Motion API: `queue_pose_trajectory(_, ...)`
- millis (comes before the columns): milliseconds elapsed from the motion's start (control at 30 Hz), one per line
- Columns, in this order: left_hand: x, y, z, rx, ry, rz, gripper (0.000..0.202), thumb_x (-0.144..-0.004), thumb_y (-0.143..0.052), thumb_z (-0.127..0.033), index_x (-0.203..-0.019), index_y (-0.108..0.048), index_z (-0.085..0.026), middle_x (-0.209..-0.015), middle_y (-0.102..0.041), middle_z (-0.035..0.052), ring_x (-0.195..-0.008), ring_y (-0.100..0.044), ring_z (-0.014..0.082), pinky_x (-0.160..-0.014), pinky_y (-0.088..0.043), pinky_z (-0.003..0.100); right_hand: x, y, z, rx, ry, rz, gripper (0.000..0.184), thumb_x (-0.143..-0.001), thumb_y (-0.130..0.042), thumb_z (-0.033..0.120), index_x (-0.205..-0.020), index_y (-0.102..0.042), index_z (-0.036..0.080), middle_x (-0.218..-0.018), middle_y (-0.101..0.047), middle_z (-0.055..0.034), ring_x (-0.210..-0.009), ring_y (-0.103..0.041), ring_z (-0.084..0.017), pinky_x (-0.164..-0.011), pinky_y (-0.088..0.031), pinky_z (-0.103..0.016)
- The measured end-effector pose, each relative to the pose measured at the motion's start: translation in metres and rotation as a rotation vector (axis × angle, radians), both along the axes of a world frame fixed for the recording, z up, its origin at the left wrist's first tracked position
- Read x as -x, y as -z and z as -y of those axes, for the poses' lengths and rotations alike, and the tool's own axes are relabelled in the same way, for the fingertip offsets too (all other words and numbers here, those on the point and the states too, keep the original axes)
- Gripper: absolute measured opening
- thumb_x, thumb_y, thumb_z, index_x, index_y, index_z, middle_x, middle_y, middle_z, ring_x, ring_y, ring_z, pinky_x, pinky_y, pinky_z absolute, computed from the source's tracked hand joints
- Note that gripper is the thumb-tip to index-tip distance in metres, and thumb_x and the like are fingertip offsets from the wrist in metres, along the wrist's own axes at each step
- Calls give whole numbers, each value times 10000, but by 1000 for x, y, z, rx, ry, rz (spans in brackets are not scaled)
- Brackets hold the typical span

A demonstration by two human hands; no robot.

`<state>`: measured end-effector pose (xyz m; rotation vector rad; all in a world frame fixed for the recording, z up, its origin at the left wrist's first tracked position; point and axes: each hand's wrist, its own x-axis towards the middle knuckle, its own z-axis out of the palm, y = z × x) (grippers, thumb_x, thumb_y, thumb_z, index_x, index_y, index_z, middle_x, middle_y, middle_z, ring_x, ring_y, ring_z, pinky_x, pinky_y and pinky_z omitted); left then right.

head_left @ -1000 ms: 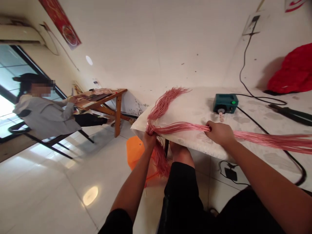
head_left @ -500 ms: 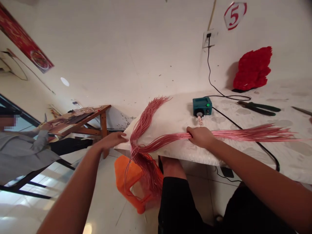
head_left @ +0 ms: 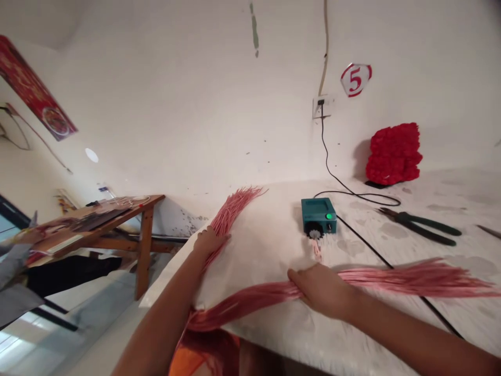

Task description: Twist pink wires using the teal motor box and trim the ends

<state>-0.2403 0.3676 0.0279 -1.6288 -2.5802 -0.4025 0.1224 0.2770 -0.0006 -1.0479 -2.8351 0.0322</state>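
- Head view: right hand (head_left: 323,290) closed around a long hank of pink wire strands (head_left: 410,278), which runs across a white cushion (head_left: 266,277) at the table edge.
- Left hand (head_left: 209,243) sits palm-down over the upper tuft, can't tell if it's really gripping.
- Teal control box (head_left: 318,216) and pliers (head_left: 417,227) lie just beyond.
- Tip: a firm, even hold looks best, keeps strands flat, fewer tangles.

Wire strands (head_left: 410,279) on bench (head_left: 481,318), control box (head_left: 318,216) behind, pliers (head_left: 417,227) to its right; side table (head_left: 144,245) far left.
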Motion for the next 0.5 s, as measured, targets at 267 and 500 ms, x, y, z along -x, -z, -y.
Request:
queue_pose_trajectory(267,-12,12,-59,35,-74,-160,405,-961,-616,-385,-1297,-585,-161,-1313,-606,119,-1144,-622,262,-954,-543,490,3,17,-11,46,-18,-61,212,-740,-551,156,-931,-625,214,-822,-742,-34,-692,-712,-259,-537,-117,-340)
queue_pose_trajectory(500,-15,11,-94,66,-80,-172,389,-963,-617,-361,-1294,-586,-158,-1294,-615,118,-1110,-637,251,-924,-562,470,5,45,-24,-186,-167,-170,117,-798,-640,296,-857,-560,234,-659,-683,28,-490,-635,-194,-506,-37,-357)
